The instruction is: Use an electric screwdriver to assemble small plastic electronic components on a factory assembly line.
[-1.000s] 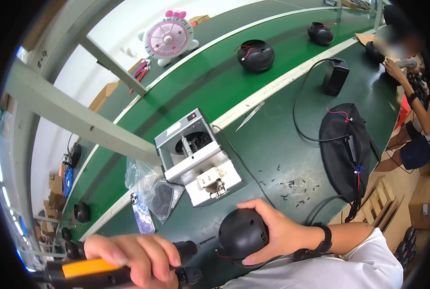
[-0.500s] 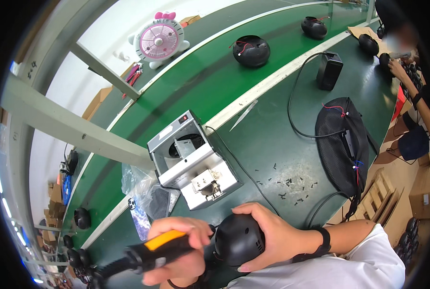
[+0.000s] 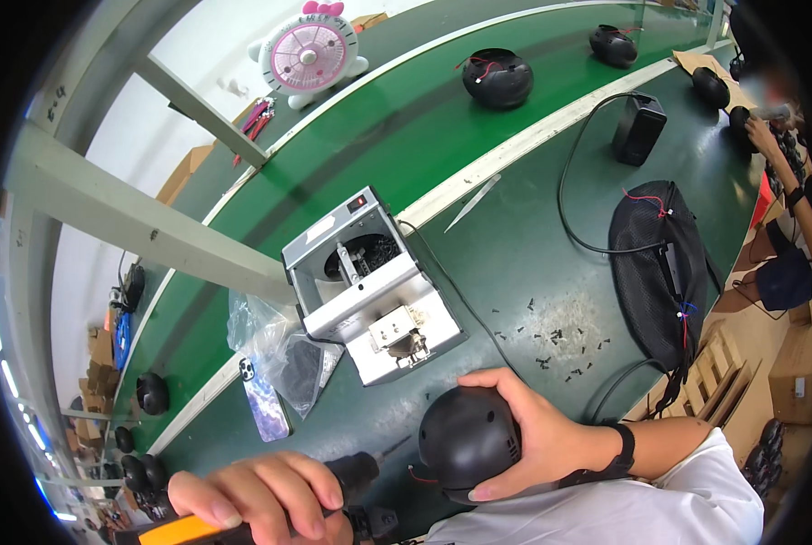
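Observation:
In my left hand [image 3: 269, 495] is a black and orange power screwdriver [image 3: 356, 472], its fingers wrapped round the body. The thin bit points right toward a rounded black plastic shell [image 3: 465, 440], with a gap between them. My right hand [image 3: 538, 427] grips that shell from the right, fingers over the far side and thumb on the near side. Small holes and slots show in the shell, and a short red wire sticks out at its left. Just beyond stands a grey metal screw feeder [image 3: 369, 286], with dark screws in its round opening.
Loose black screws [image 3: 560, 341] lie on the green table, near a black mesh bag [image 3: 656, 272] with wires. A black box [image 3: 640, 130] on a cable stands farther back. Left are a phone [image 3: 265, 404] and plastic bag [image 3: 310, 372]. More shells [image 3: 498, 80] sit on the green belt.
My left hand has drawn the screwdriver away from the shell, down and to the left, so its bit now shows. My right hand keeps its hold on the shell. The whole view has shifted slightly.

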